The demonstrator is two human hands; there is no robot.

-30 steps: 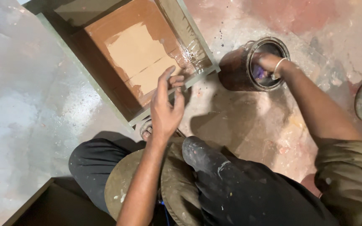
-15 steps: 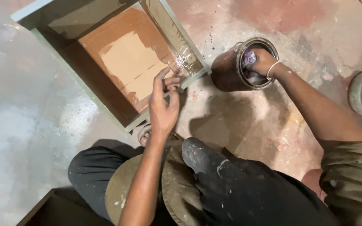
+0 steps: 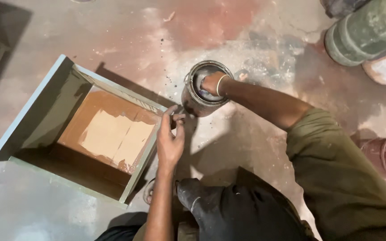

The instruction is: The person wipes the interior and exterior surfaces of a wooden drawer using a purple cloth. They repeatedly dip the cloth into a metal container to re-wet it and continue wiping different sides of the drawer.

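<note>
I see a round, paint-smeared metal can (image 3: 205, 91) on rough, stained concrete (image 3: 255, 147). My right hand (image 3: 211, 82) dips inside it, closed on something pale, perhaps a rag. My left hand (image 3: 169, 138) rests with loosely curled fingers on the grey-green edge of a square wooden box (image 3: 63, 134), which has shifted lower-left in view since before.

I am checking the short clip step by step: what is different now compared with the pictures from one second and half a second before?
The right hand has gone from the rim of the paint can deeper into its opening. The camera view has shifted, so the wooden box now appears lower and to the left. The left hand stays at the box's near corner, fingers pinched together; the can and box themselves do not seem to have moved.
</note>
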